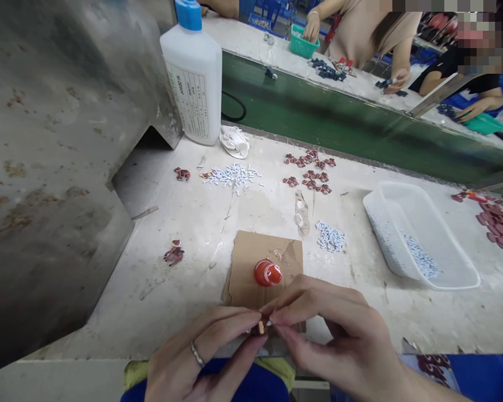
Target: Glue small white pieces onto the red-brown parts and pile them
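Note:
At the bench's near edge my left hand (209,346), with a ring on one finger, pinches a small dark-red piece with a tan part (260,328). My right hand (335,324) is beside it, thumb and forefinger closed on a tiny whitish piece (269,322) that meets or nearly meets the dark-red one. Fingers cover most of both pieces. Just beyond my hands, a small red, glossy cup or blob (268,273) sits on a piece of brown cardboard (245,262). A heap of tiny pale-blue pieces (330,237) lies right of the cardboard.
A white bottle with a blue cap (197,84) stands at the back left by a metal housing (67,139). More pale pieces (235,176) and brown-red figures (314,173) lie farther back. A clear plastic tub (423,240) is at right. Co-workers' hands (398,82) show across a green divider (318,106).

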Tool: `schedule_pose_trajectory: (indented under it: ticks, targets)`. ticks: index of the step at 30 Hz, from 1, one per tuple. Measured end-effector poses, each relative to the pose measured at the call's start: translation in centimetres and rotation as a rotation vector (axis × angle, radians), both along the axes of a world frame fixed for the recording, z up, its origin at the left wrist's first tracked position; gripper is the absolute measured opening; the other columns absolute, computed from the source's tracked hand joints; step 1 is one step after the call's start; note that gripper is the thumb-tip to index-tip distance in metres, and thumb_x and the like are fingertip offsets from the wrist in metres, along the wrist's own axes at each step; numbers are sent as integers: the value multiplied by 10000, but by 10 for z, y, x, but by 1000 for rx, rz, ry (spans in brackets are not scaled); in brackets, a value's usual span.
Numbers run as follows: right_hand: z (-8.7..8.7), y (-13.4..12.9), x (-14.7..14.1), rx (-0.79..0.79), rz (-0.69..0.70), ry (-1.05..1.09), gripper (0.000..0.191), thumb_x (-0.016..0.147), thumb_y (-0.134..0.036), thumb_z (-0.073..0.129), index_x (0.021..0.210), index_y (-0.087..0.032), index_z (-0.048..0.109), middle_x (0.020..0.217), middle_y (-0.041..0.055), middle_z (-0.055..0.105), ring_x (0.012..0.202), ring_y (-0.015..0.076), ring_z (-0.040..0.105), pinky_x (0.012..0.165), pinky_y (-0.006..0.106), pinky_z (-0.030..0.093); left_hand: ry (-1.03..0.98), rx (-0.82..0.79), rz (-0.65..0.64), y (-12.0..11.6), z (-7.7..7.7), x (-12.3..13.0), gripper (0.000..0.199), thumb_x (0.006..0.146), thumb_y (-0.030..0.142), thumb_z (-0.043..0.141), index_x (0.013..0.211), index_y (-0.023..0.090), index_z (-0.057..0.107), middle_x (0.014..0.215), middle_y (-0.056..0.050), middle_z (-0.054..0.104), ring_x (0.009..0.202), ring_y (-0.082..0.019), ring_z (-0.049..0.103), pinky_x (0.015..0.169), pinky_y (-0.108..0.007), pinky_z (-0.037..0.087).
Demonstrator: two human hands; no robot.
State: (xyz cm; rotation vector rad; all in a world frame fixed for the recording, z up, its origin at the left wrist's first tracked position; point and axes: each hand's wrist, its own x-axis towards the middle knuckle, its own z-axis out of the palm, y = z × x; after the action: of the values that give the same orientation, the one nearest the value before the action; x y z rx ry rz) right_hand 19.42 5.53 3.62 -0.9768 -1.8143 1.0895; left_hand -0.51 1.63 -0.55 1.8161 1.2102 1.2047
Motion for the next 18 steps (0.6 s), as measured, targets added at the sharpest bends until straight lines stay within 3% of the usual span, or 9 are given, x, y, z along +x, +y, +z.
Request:
schedule_pose_trajectory:
  ticks: [6, 9, 12, 14, 18]
  targets:
    - [-2, -4, 4, 57, 57, -70, 217, 940, -56, 666, 1080, -213, 718, 1008, 59, 781, 873, 161, 770, 741, 246, 662, 10, 18, 43, 0, 0, 4, 258, 921, 128, 698, 1129, 278, 668, 1062, 103, 767, 893, -36, 756, 889, -68, 602]
    - [1, -9, 9, 210, 98, -220, 231, 995, -82, 625, 1202, -164, 685, 1089, 102, 767, 966, 175, 770, 808, 224, 664, 12, 41, 132, -2, 0, 8, 258, 910, 115, 710, 1103, 285, 692, 1058, 120, 767, 888, -28, 752, 915, -58, 589]
    - [6, -12, 13, 342, 112, -340, 246, 1026, -85, 578, 1252, -132, 662, 1116, 122, 765, 1046, 182, 759, 907, 212, 644, 45, 40, 130, -2, 1, 9, 317, 914, 82, 680, 1139, 306, 692, 1094, 131, 765, 925, -33, 754, 933, -64, 591]
    - [9, -11, 13, 319, 116, -329, 239, 1019, -68, 577, 1228, -135, 670, 1102, 116, 764, 1019, 173, 761, 890, 204, 644, 70, 26, 83, -2, 2, 7, 290, 932, 118, 672, 1151, 308, 689, 1111, 133, 765, 929, -31, 757, 928, -61, 594]
    - [7, -5, 9, 92, 51, -187, 324, 926, -70, 707, 1224, -191, 672, 1080, 76, 756, 936, 167, 756, 807, 229, 651, 58, 55, 47, 1, 5, 4, 318, 912, 131, 717, 1182, 290, 668, 1104, 111, 769, 921, -32, 761, 905, -66, 597]
